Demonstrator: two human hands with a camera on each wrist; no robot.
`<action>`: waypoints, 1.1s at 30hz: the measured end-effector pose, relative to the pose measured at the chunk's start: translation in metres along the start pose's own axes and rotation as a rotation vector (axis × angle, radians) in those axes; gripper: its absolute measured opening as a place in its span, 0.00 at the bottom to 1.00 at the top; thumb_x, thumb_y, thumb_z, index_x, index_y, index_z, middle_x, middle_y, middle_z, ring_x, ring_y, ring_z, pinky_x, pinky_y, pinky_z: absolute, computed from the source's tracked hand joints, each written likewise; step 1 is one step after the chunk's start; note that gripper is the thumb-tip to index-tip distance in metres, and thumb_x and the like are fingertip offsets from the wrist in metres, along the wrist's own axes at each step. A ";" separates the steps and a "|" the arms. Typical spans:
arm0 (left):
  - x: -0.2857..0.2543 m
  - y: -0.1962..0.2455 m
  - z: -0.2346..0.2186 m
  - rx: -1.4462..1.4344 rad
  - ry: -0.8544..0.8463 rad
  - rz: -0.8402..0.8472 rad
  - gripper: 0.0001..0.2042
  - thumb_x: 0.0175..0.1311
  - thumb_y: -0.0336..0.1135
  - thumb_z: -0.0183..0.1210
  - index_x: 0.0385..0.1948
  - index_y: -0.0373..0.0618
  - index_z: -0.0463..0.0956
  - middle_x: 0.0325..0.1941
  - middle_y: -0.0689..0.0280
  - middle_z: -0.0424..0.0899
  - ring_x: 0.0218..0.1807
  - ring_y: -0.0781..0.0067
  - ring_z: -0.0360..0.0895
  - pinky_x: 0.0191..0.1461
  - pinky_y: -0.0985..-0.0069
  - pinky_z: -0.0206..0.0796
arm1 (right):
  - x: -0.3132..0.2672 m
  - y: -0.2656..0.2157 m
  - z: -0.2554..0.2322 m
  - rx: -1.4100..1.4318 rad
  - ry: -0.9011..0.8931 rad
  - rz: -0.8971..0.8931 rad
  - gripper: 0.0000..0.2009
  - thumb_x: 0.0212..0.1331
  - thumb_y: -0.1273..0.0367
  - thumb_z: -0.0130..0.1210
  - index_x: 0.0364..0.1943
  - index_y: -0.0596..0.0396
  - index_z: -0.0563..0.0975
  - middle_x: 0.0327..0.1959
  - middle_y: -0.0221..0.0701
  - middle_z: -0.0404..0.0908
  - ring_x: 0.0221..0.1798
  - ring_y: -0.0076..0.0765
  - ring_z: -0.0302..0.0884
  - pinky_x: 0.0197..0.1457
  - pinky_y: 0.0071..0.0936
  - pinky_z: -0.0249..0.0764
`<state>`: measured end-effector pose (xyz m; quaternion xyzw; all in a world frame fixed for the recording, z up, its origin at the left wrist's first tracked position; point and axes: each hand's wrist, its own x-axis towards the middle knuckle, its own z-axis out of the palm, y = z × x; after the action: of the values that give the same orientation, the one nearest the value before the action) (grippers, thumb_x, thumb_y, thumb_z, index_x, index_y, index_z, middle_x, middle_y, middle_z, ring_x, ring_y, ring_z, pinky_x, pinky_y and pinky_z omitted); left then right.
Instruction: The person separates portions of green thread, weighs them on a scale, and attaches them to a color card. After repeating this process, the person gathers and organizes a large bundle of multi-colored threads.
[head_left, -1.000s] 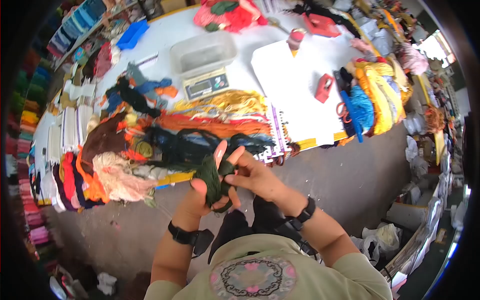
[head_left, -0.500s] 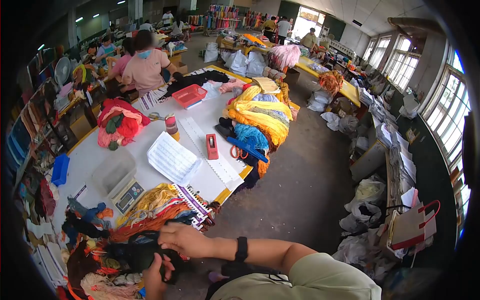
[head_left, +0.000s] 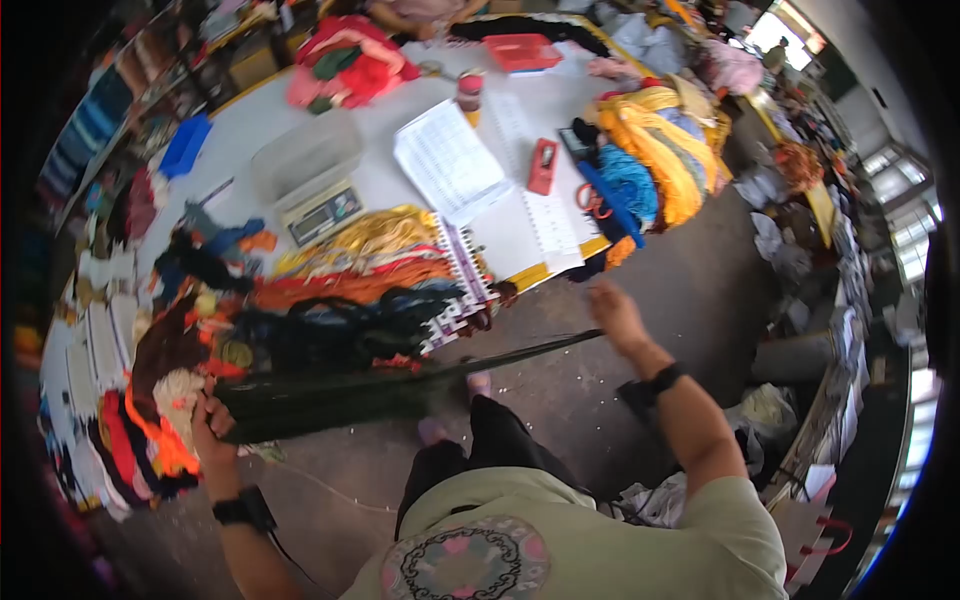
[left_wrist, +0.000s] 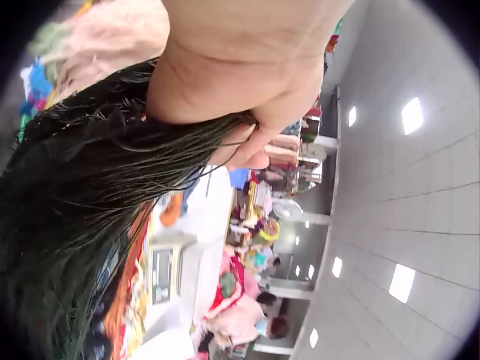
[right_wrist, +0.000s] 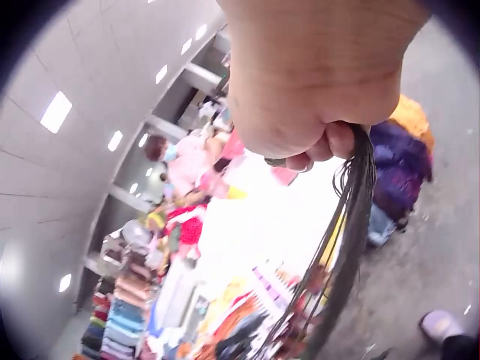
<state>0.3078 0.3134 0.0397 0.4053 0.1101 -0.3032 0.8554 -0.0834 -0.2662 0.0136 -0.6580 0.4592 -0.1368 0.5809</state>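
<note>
Dark green skein (head_left: 340, 398) stretched from 8 to 3 o'clock about head-view centre. Left hand (head_left: 212, 425) curled round its end at 8; right hand (head_left: 618, 318) gripping the thin end at 3. Scale (head_left: 322, 214) on counter (head_left: 508, 235), 10 o'clock.

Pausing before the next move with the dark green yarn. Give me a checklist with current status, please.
1. Left hand gripping one end of the dark green yarn: ok.
2. Right hand gripping the other end: ok.
3. Yarn drawn out between the hands: ok, broad toward the left and narrow at the right.
4. Strands neatly gathered below the right hand: not ok, a few hang loose beside the main bundle.
5. Yarn free of snags on the table edge: cannot tell, the left part overlaps it in the head view.
6. Scale reading: cannot tell, too blurred.
</note>
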 end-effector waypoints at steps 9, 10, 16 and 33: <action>-0.006 0.072 -0.063 -0.018 0.299 0.408 0.12 0.71 0.40 0.48 0.47 0.43 0.72 0.22 0.77 0.64 0.17 0.88 0.54 0.18 0.89 0.47 | 0.063 0.040 -0.215 -1.077 0.747 -0.201 0.09 0.65 0.63 0.46 0.37 0.52 0.74 0.29 0.45 0.80 0.32 0.54 0.78 0.36 0.44 0.72; -0.008 0.048 -0.024 0.007 0.198 0.387 0.11 0.70 0.43 0.50 0.40 0.47 0.73 0.19 0.78 0.62 0.16 0.89 0.53 0.17 0.89 0.46 | 0.067 0.044 -0.206 -0.948 0.686 -0.276 0.09 0.65 0.63 0.46 0.38 0.53 0.74 0.26 0.42 0.79 0.29 0.45 0.77 0.34 0.40 0.72; 0.029 -0.160 0.124 0.202 -0.020 -0.284 0.15 0.66 0.40 0.54 0.47 0.40 0.75 0.36 0.67 0.81 0.15 0.89 0.50 0.18 0.89 0.41 | 0.070 0.019 -0.012 -0.574 -0.049 -0.349 0.08 0.65 0.68 0.48 0.43 0.54 0.76 0.20 0.33 0.75 0.24 0.29 0.72 0.30 0.28 0.71; 0.071 -0.327 0.199 0.482 0.247 -0.376 0.08 0.60 0.37 0.60 0.29 0.43 0.77 0.16 0.71 0.71 0.17 0.82 0.64 0.21 0.82 0.53 | 0.102 -0.006 0.201 -0.615 -1.002 -0.595 0.06 0.64 0.64 0.48 0.42 0.44 0.70 0.26 0.40 0.78 0.30 0.51 0.77 0.32 0.42 0.70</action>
<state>0.1541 -0.0280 -0.0673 0.6024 0.2112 -0.4217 0.6440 0.1181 -0.2161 -0.0756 -0.8770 -0.0502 0.1688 0.4471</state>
